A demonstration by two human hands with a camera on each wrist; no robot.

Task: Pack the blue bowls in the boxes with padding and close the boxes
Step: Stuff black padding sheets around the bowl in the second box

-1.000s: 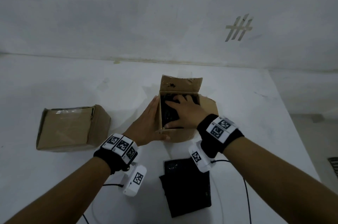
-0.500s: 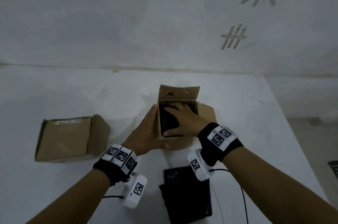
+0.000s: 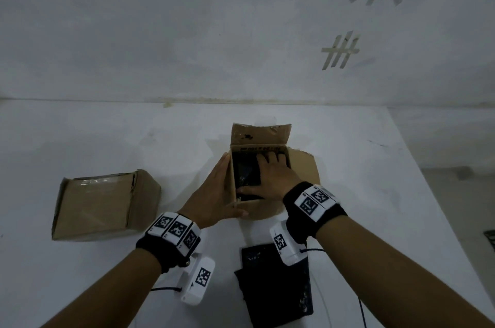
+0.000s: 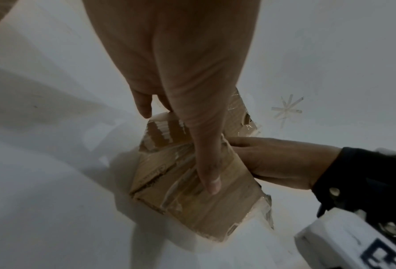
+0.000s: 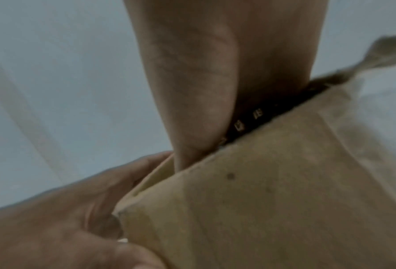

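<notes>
Tape marks (image 3: 339,51) on the wall (image 3: 160,19) behind a white table (image 3: 80,134).

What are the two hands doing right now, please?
Left hand: open, flat against the open box's left side.
Right hand: open, pressing the black padding inside that box.

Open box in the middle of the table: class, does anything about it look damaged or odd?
Yes. The open box is worn: its upright far flap has a ragged top edge and dark marks, with wrinkled tape on its side. The right hand presses flat on dark padding inside.
</notes>
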